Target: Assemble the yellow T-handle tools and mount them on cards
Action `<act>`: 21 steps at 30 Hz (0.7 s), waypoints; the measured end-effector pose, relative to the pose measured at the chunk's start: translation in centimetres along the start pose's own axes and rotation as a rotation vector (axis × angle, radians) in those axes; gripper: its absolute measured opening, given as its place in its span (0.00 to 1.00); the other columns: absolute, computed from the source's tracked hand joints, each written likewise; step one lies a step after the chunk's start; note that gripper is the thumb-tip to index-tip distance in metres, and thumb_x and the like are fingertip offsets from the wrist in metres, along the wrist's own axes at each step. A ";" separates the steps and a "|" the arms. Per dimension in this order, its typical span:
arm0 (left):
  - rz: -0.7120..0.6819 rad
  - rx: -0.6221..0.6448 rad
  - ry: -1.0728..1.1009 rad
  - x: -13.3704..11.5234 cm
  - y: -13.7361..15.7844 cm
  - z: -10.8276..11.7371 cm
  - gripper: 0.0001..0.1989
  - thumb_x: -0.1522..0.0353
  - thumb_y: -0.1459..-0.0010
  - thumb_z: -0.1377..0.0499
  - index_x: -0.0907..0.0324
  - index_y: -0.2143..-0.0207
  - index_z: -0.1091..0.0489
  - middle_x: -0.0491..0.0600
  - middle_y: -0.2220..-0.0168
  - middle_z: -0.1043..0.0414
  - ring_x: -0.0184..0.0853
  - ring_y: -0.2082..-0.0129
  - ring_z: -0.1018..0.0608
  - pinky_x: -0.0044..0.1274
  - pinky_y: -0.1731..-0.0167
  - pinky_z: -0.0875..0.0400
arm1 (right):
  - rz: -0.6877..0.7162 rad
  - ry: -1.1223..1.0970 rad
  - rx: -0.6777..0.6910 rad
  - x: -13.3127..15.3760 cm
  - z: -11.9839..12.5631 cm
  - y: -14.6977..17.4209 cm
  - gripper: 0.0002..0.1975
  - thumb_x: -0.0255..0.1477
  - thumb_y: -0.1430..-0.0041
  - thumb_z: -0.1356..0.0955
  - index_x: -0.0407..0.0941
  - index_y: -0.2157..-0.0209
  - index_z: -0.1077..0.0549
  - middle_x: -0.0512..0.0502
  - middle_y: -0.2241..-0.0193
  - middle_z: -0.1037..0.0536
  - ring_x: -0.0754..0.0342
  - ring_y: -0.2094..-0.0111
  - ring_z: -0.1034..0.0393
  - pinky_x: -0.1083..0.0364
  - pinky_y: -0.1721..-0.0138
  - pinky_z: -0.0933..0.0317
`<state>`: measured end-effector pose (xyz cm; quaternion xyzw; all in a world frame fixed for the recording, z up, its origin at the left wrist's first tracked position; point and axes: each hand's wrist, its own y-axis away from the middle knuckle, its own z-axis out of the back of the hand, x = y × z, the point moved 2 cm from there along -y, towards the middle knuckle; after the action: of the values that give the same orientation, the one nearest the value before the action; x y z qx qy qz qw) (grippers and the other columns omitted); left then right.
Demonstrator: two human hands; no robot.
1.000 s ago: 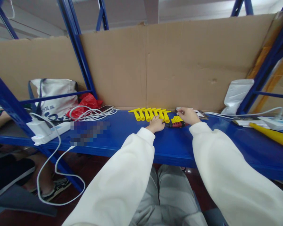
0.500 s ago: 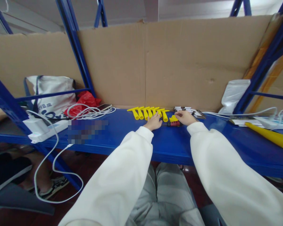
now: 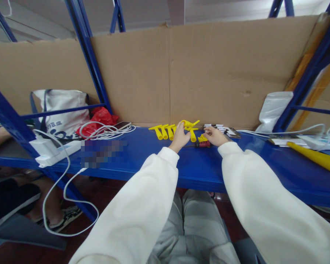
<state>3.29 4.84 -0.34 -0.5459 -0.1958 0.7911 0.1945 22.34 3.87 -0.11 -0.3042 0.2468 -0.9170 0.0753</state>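
One yellow T-shaped piece point(image 3: 192, 124) held in left hand point(image 3: 180, 138).
Right hand point(image 3: 215, 136) pinched narrow at small yellow parts point(image 3: 201, 139); hold unclear.

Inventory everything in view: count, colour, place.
Bench: one, blue, centre
Tubes: at least five, yellow, centre
Small pieces: uncountable, yellow, right of tubes
Screwdriver: one, red handle, beside small pieces
Flat items: uncountable, black and white, behind screwdriver
Cardboard: several, brown, behind bench
Posts: several, blue, both sides
Tote: one, white, back left
Bag: one, red, beside tote
Cables: several, white, both ends
Power strips: two, white, both ends
Pouch: one, white, back right
Long object: one, yellow, right
Co-worker: one, dark clothes, far left
Left hand: one, bare, holding raised tube
Right hand: one, bare, beside small pieces
Sleeves: two, white, foreground
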 end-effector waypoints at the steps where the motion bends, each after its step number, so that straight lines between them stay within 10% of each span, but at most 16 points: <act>1: -0.001 -0.031 0.043 -0.2 0.0 0.1 0.33 0.79 0.42 0.42 0.61 0.33 0.38 0.59 0.31 0.39 0.41 0.33 0.32 0.28 0.35 0.36 | -0.018 -0.027 -0.006 0.0 0.0 0.0 0.19 0.22 0.43 0.31 0.38 0.49 0.23 0.38 0.61 0.16 0.46 0.56 0.20 0.46 0.48 0.28; 10: 0.225 -0.339 0.490 -1.1 -0.2 1.7 0.16 0.70 0.40 0.34 0.64 0.49 0.25 0.58 0.48 0.21 0.40 0.49 0.18 0.32 0.46 0.24 | -0.306 -0.417 -0.084 0.4 0.1 0.0 0.26 0.27 0.36 0.33 0.35 0.38 0.35 0.35 0.61 0.16 0.50 0.64 0.19 0.53 0.59 0.26; 21: 0.319 -0.281 0.723 -1.5 0.1 1.7 0.12 0.70 0.41 0.33 0.60 0.70 0.36 0.47 0.68 0.26 0.31 0.63 0.17 0.29 0.52 0.21 | -0.327 -0.741 -0.117 -0.4 0.8 -0.5 0.19 0.50 0.32 0.38 0.48 0.60 0.36 0.46 0.70 0.19 0.55 0.74 0.23 0.61 0.78 0.34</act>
<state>2.13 3.83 1.32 -0.8332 -0.1338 0.5343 0.0492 23.16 4.12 0.43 -0.6530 0.2029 -0.7297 -0.0051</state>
